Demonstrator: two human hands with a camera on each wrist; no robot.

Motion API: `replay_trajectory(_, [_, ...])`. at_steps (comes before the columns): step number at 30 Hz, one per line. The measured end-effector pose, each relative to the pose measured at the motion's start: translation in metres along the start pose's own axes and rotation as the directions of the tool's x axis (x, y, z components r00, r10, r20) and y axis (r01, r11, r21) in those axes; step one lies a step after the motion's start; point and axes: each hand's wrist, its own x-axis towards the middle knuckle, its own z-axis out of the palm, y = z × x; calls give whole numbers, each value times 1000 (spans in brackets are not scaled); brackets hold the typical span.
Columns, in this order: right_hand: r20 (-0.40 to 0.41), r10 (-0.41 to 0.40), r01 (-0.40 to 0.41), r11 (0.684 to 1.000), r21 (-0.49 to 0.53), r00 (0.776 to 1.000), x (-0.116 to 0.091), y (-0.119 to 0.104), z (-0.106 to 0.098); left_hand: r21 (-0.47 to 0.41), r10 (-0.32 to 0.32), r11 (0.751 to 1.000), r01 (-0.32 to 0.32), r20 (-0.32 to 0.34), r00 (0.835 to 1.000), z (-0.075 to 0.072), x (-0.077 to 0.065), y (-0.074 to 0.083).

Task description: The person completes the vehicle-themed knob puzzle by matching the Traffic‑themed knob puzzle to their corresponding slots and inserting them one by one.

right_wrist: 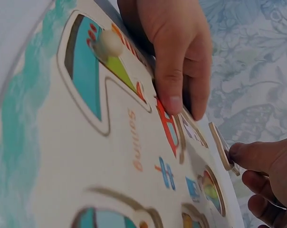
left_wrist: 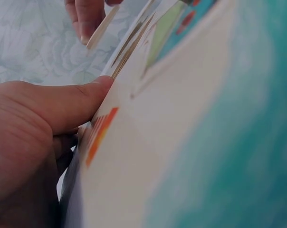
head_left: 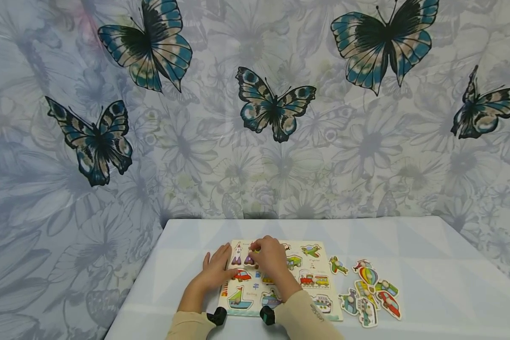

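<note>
A cream wooden puzzle board [head_left: 320, 264] with vehicle pictures lies on the table. My left hand [head_left: 214, 271] rests on its left edge, fingers extended, with the thumb [right_wrist: 171, 95] on the board beside the red car [head_left: 241, 275]. Over the upper left part, my right hand [head_left: 272, 259] pinches a thin wooden puzzle piece [right_wrist: 220, 145] between thumb and fingers. That piece is raised off the board, close to the rocket picture [head_left: 236, 255]; purple shows on it in the head view. The sailing boat [head_left: 240, 300] at lower left carries a round knob.
Right of the board lies a heap of loose puzzle pieces, among them a balloon [head_left: 368, 275] and a red car piece [head_left: 389, 303]. A green plane piece [head_left: 337, 265] lies nearer the board. Behind the white table [head_left: 433, 264] hangs a butterfly-patterned cloth [head_left: 276, 179].
</note>
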Motion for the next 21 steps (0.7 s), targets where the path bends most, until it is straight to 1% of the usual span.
replay_trajectory(7, [-22, -15, 14, 998, -56, 1000, 8, -9, 13, 8, -5, 1000, 5, 6, 1000, -1, 2, 0])
replay_trajectory(13, [0, 0, 0, 999, -36, 1000, 13, -19, 22, 14, 4, 1000, -4, 2, 1000, -2, 0, -1])
replay_trajectory(18, [-2, -9, 9, 998, -60, 1000, 15, -24, 28, 21, 20, 1000, -20, 3, 1000, -1, 0, -1])
replay_trajectory(21, [7, 3, -2, 997, -71, 1000, 15, -25, 32, 24, 23, 999, -23, 5, 1000, -1, 0, -1])
